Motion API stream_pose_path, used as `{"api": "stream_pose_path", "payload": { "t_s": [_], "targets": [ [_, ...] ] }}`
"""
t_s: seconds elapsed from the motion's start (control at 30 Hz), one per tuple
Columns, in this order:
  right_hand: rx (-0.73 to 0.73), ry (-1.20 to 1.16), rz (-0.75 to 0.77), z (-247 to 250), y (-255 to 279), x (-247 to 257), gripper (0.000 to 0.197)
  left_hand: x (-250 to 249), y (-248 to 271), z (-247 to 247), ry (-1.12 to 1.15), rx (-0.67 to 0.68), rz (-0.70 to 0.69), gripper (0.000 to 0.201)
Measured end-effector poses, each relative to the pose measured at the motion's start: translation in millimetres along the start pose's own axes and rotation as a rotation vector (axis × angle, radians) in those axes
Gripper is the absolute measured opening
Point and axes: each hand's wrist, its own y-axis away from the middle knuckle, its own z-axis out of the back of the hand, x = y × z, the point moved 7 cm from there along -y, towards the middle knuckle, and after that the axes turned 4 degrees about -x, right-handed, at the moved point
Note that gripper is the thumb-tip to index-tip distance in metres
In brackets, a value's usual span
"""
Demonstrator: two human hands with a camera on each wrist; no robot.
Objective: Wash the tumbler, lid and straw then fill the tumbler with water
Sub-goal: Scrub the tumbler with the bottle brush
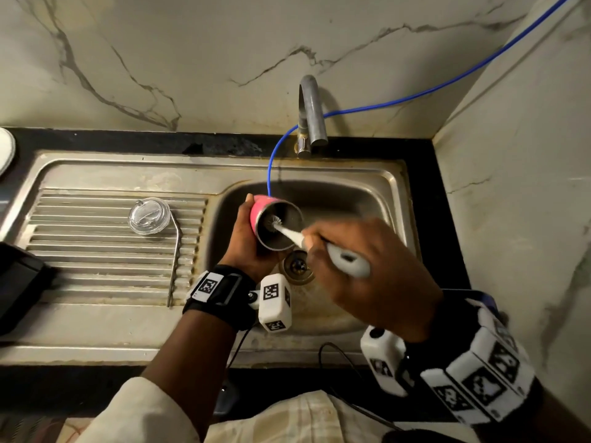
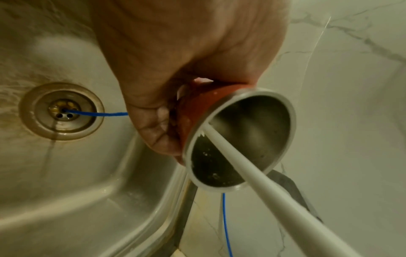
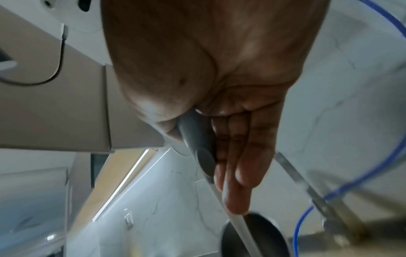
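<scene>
Tumbler: the pink tumbler is being held tilted over the sink basin, just above the drain, mouth facing the right hand.
Left hand: the left hand is wrapping its fingers round the tumbler's pink wall.
Right hand: the right hand is gripping the white bottle brush by its handle.
Key relation: the brush's shaft is running along the tumbler's long axis, bristles deep inside.
Lid and straw: the clear lid and bent metal straw are lying on the draining board, left of the basin, nearer the left hand.
</scene>
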Motion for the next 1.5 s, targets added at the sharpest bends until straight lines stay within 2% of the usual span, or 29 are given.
{"api": "stream_pose_path", "payload": {
  "t_s": [0.07, 0.27, 0.5, 0.57, 0.67, 0.77, 0.9, 1.0, 1.1, 1.2, 1.37, 1.43, 1.5],
  "targets": [
    [0.025, -0.044, -0.016, 0.6, 6.0, 2.1, 0.024, 0.9, 2.8, 0.0, 0.062, 0.016, 0.031, 0.095],
    [0.124, -0.089, -0.018, 27.7, 19.4, 30.3, 0.027, -11.2, -0.4, 11.5, 0.136, -0.068, -0.018, 0.092],
    [0.048, -0.049, -0.040, -1.1, -2.9, 10.2, 0.027, 4.6, 11.9, -18.2, 0.078, -0.006, 0.016, 0.076],
    [0.064, -0.057, -0.038, 5.3, 3.0, 12.0, 0.025, 0.8, 14.1, -17.3, 0.105, 0.003, 0.004, 0.077],
    [0.077, -0.132, -0.057, 30.0, 19.8, 22.0, 0.025, -12.6, 13.5, -4.5, 0.140, -0.055, -0.073, 0.070],
    [0.061, -0.134, -0.048, 35.5, 21.6, 24.5, 0.024, -16.6, 12.2, -2.7, 0.163, -0.074, -0.106, 0.071],
    [0.070, -0.048, -0.033, 6.1, 4.7, 12.9, 0.025, -2.9, 16.7, -22.0, 0.123, -0.034, -0.063, 0.075],
    [0.085, -0.054, -0.046, 2.3, 5.4, 4.6, 0.024, -4.7, 19.1, -18.9, 0.157, -0.130, -0.100, 0.069],
    [0.131, -0.112, -0.059, 23.3, 20.1, 13.4, 0.023, -10.3, 23.2, -5.1, 0.191, -0.246, -0.127, 0.059],
    [0.178, -0.135, -0.057, 41.7, 33.7, 25.8, 0.023, -11.7, 25.6, 0.1, 0.176, -0.307, -0.130, 0.057],
    [0.105, -0.085, -0.058, 20.4, 14.6, 17.0, 0.024, -6.5, 25.1, -6.8, 0.176, -0.313, -0.130, 0.068],
    [0.089, -0.062, -0.038, 5.0, 7.0, 7.9, 0.024, -2.8, 24.3, -13.7, 0.104, -0.285, -0.120, 0.077],
    [0.064, -0.085, -0.041, 0.6, 4.0, 1.4, 0.021, -4.6, 27.3, -17.7, 0.076, -0.244, -0.137, 0.077]
  ]
}}
